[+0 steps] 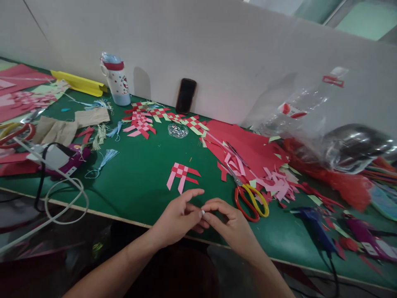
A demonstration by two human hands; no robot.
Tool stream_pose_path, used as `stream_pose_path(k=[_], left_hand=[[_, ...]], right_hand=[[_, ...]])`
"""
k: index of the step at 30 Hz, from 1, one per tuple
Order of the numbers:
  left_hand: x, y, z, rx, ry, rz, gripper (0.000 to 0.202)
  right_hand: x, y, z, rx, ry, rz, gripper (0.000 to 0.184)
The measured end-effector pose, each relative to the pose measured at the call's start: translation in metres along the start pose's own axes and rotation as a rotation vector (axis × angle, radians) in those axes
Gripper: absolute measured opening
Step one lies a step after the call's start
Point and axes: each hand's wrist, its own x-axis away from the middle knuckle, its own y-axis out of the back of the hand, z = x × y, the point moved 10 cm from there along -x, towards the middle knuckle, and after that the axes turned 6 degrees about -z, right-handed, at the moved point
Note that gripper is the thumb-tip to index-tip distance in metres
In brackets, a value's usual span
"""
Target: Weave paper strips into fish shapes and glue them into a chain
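Near the table's front edge, my left hand [181, 217] and my right hand [228, 221] meet with their fingertips. Between them shows a small white piece [203, 212], too small to name, pinched by the thumbs and fingers of both hands. My left index finger stretches out over it. Just beyond lies a woven paper fish [180, 171] in red and pink strips, flat on the green tabletop. To the right of my right hand rest scissors [248, 194] with red and yellow handles. A clear dish [178, 130] of tiny shiny pieces sits farther back.
Red paper [238, 142] and pink scraps [279, 184] spread rightward. A blue glue gun [318, 229] lies front right, near a large plastic bottle [297, 107]. A phone [186, 96] and a flask [117, 80] stand at the wall. Tassels and a white cable [83, 194] are left.
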Motion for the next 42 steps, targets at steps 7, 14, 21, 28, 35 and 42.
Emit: stream_pose_path(k=[7, 14, 21, 28, 35, 42], left_hand=[[-0.003, -0.004, 0.0, 0.075, -0.005, 0.036, 0.064], [0.003, 0.028, -0.025, -0.383, -0.289, -0.087, 0.045], [0.024, 0.055, -0.067, -1.238, -0.814, -0.278, 0.03], [0.017, 0.062, -0.058, -1.234, -0.76, -0.225, 0.033], [0.011, 0.064, -0.058, -1.309, -0.724, -0.201, 0.033], [0.012, 0.066, -0.061, -1.229, -0.727, -0.199, 0.031]], right_hand=[[-0.006, 0.007, 0.001, 0.008, 0.047, -0.097, 0.006], [-0.03, 0.022, 0.011, 0.137, 0.148, -0.171, 0.008], [-0.098, -0.004, 0.042, 0.516, 0.389, -0.126, 0.009], [-0.147, -0.066, 0.037, 0.807, 0.529, 0.148, 0.01], [-0.156, -0.085, 0.032, 0.978, 0.563, 0.274, 0.016], [-0.159, -0.092, 0.028, 1.029, 0.57, 0.324, 0.014]])
